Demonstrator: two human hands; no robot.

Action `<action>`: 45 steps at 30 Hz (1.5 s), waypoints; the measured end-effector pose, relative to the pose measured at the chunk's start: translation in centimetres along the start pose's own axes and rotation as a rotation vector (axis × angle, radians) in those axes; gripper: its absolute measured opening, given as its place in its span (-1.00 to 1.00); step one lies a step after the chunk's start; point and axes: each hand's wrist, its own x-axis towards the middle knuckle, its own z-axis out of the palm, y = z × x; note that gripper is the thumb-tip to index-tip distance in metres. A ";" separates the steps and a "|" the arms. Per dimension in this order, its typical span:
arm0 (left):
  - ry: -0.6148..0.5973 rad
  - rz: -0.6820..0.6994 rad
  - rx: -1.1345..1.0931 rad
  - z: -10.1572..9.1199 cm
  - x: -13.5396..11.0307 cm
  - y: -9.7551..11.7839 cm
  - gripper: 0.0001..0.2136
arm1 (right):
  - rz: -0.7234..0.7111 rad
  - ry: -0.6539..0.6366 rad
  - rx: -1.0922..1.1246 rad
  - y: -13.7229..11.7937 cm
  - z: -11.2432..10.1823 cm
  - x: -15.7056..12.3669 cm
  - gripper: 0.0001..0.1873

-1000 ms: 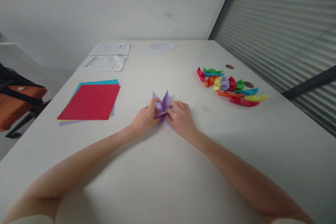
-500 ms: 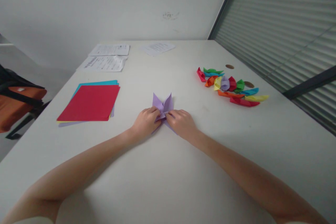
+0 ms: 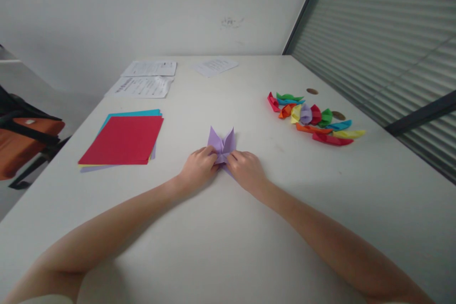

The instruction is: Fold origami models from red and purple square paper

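Observation:
Between my hands is a sheet of purple origami paper, partly folded, with two pointed flaps standing up on its far side. My left hand pinches its left edge, fingers curled. On the opposite edge, my right hand grips the paper with thumb and bent fingers. The fingers cover both sides of the fold, and part of the near corners is hidden under the hands.
A stack of coloured paper with a red sheet on top lies at left. Several small folded paper pieces sit at right. Printed sheets lie at the back left of the white table. An orange chair stands beyond the left edge.
The purple paper's middle has been spread flatter between my fingers, and its near corners show less. Both hands stay in nearly the same place.

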 end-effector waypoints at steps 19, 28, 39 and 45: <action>0.143 0.187 0.211 -2.6 1.3 -2.8 -0.71 | -0.076 0.061 0.295 3.4 -2.5 0.2 -0.70; 0.164 -0.023 0.069 -2.6 1.5 -3.0 -0.75 | -0.038 0.211 0.306 3.6 -2.2 0.4 -0.83; -0.062 0.289 -0.300 -3.5 1.7 -2.5 -0.89 | 0.158 -0.054 0.888 3.6 -3.9 0.7 -0.61; -0.023 0.283 -0.296 -4.3 1.6 -1.6 -0.89 | 0.223 -0.193 1.155 2.8 -4.4 0.5 -0.48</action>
